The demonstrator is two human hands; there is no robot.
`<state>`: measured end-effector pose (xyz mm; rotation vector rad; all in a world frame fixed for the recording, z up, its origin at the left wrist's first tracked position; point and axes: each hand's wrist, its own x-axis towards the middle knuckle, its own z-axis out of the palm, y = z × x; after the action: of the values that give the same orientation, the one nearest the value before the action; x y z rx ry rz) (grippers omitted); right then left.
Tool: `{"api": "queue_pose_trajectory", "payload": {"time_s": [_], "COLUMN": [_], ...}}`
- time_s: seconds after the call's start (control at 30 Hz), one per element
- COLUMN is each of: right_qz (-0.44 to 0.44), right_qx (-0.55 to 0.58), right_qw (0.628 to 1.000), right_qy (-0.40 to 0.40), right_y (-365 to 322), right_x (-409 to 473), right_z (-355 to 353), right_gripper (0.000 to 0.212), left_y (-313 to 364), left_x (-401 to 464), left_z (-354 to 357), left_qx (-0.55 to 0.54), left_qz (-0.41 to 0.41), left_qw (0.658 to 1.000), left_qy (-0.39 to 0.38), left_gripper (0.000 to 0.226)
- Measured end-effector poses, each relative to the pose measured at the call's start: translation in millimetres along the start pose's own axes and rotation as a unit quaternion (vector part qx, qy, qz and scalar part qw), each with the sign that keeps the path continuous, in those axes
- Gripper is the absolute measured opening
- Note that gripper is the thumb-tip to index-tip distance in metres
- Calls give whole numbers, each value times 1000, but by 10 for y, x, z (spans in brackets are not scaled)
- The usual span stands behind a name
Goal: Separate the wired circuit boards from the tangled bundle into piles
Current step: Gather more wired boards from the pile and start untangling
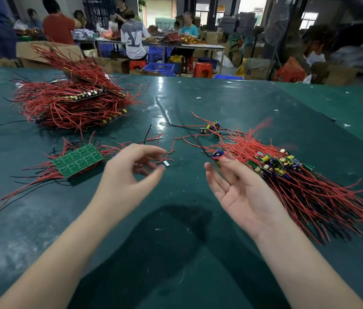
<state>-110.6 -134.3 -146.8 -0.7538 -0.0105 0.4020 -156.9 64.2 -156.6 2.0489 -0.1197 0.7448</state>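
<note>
1. The table [198, 219] lay under both your hands, its green cover scuffed and shiny.
2. The big stack [73, 101] of boards with red wires sat well beyond your left hand [129, 172], far out on that side.
3. The bundle [292, 175] of loose boards and red and black wires lay just beside your right hand [240, 195], on its outer side, the wires trailing back past your wrist.
4. The green panel [78, 160], solder side up on its own wires, sat just outside your left hand, apart from it.
5. Your left hand hovered above the table, thumb and fingers loosely curved toward each other, grasping nothing that showed; thin red wire ends lay just past its fingertips.
6. Your right hand was released, palm up, fingers spread and slightly bent.
7. One small part [218, 154] with a blue body sat at your right fingertips; whether they touched it, you could not tell.
8. A small white scrap [166, 163] lay between your hands, nearer the left.
</note>
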Motion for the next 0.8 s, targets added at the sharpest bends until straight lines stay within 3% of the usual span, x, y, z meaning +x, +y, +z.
{"api": "queue_pose_trajectory", "payload": {"time_s": [0.1, 0.2, 0.37, 0.6, 0.7, 0.8], "right_qz": [-25, -62, -97, -103, -90, -50], "right_qx": [-52, -112, -218, -259, -236, -175], "right_qw": [998, 991, 970, 959, 966, 981], "right_qy": [-12, -35, -48, -42, -55, -71], "right_y": [89, 184, 296, 298, 299, 295], "right_x": [6, -8, -53, -75, -74, -75], "right_z": [-2, 0, 34, 51, 45, 42], "right_gripper": [23, 34, 38, 33, 31, 28], "left_y": [99, 136, 174, 196, 205, 234], "left_x": [-91, -125, -148, -154, -164, -142], "left_z": [118, 216, 252, 285, 264, 243], "left_qx": [-103, -170, -124, -10, -97, -221], "left_qz": [-10, -32, 24, 85, 3, -81], "left_qw": [992, 983, 992, 995, 995, 972], "left_qy": [-70, -62, -21, 50, 20, -9], "left_gripper": [34, 38, 23, 19, 14, 19]}}
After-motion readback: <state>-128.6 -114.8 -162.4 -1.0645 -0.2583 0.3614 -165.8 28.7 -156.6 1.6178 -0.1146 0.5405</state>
